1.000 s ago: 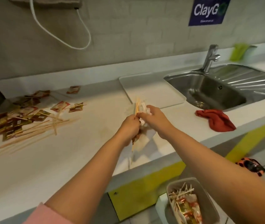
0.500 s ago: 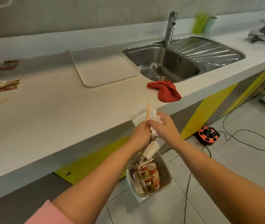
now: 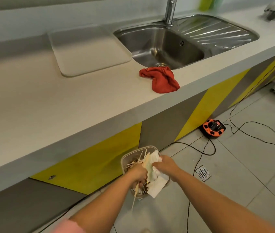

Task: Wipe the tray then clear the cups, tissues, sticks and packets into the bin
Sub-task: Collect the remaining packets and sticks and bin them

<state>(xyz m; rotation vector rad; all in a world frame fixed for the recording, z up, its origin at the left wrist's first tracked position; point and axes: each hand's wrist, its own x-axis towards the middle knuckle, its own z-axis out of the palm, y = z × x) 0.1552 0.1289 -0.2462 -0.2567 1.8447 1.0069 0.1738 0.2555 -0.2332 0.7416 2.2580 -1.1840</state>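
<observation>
The tray (image 3: 89,51) lies on the counter (image 3: 49,105) toward its back edge, just left of the sink (image 3: 160,46), which is set into the counter's right part. The tap (image 3: 170,12) stands at the sink's back rim. The cloth (image 3: 161,79) lies at the counter's front edge, before the sink. On the floor below that edge stands the bin (image 3: 124,159); above it are sticks (image 3: 146,159) in the left hand (image 3: 137,173) and tissues (image 3: 156,184) in the right hand (image 3: 166,163). Right of the bin lies the floor drain (image 3: 203,173), and farther back the cable reel (image 3: 213,128), near the counter's base
</observation>
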